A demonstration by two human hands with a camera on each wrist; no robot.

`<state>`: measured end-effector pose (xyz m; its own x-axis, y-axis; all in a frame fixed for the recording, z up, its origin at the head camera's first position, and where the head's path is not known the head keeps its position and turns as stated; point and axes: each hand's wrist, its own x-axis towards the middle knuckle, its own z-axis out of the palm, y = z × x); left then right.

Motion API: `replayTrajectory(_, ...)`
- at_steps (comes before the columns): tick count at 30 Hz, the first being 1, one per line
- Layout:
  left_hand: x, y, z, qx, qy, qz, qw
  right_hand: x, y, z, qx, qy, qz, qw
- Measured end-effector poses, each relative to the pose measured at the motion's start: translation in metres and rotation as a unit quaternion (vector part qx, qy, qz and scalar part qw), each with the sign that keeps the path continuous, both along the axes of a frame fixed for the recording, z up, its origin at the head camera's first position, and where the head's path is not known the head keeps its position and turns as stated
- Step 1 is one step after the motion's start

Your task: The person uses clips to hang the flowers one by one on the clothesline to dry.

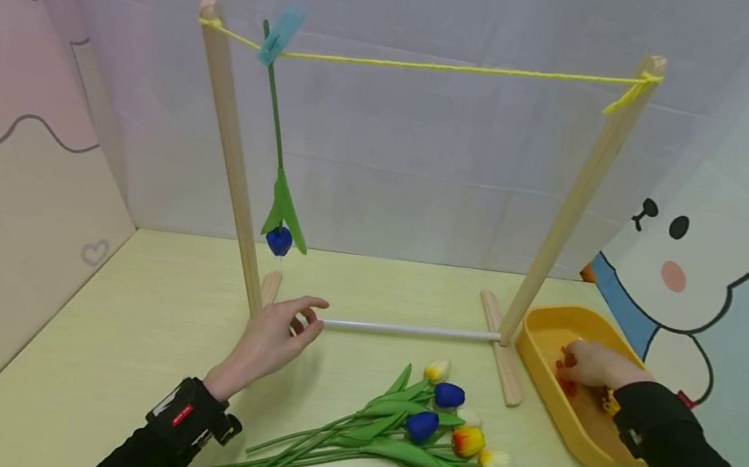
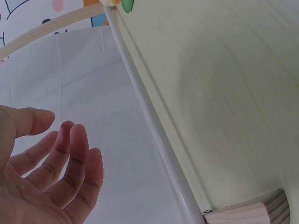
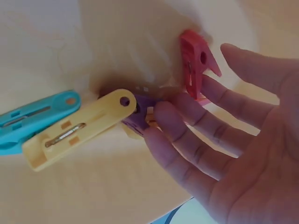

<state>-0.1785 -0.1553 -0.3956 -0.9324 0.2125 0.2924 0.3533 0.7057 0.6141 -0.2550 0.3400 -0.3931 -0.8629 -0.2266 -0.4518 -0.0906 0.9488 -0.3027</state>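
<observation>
My right hand (image 1: 598, 365) reaches into a yellow tray (image 1: 591, 456). The right wrist view shows the fingers spread at a red clothespin (image 3: 190, 60), with the thumb held apart from it. A purple clothespin (image 3: 138, 112) lies by the fingertips, partly hidden under a yellow clothespin (image 3: 79, 130); a teal clothespin (image 3: 39, 119) is beside them. My left hand (image 1: 275, 336) hovers near the left end of a white rod (image 1: 411, 329), fingers loosely bent and holding nothing. Above it a blue tulip (image 1: 279, 239) hangs upside down, its stem clipped to a yellow string (image 1: 457, 68) by a blue clothespin (image 1: 280, 35).
Several artificial tulips (image 1: 389, 429), blue, white and orange-yellow, lie bunched on the table in front of the frame. Two wooden posts, left (image 1: 231, 147) and right (image 1: 584, 192), carry the string. Wooden feet (image 1: 506, 374) stick out at the base. A white cloth hangs behind.
</observation>
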Motion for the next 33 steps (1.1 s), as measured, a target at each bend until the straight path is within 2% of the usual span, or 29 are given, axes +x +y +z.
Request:
replayTrajectory(8,0.000,0.000,-0.001,-0.001,-0.004,-0.002,1.0000,0.001,-0.003,0.002,0.007,0.020,-0.005,1.000)
replayTrajectory(19,0.001,-0.001,-0.003,0.005,-0.015,-0.004,0.9999,-0.002,-0.003,0.000,0.000,0.091,0.008,0.996)
replayTrajectory(28,0.004,-0.003,-0.002,0.009,-0.024,-0.002,0.9997,0.000,-0.010,0.012,-0.020,0.175,0.018,0.984)
replayTrajectory(33,0.005,-0.003,-0.002,0.005,-0.023,-0.002,0.9997,0.003,-0.015,0.022,-0.025,0.195,0.018,0.980)
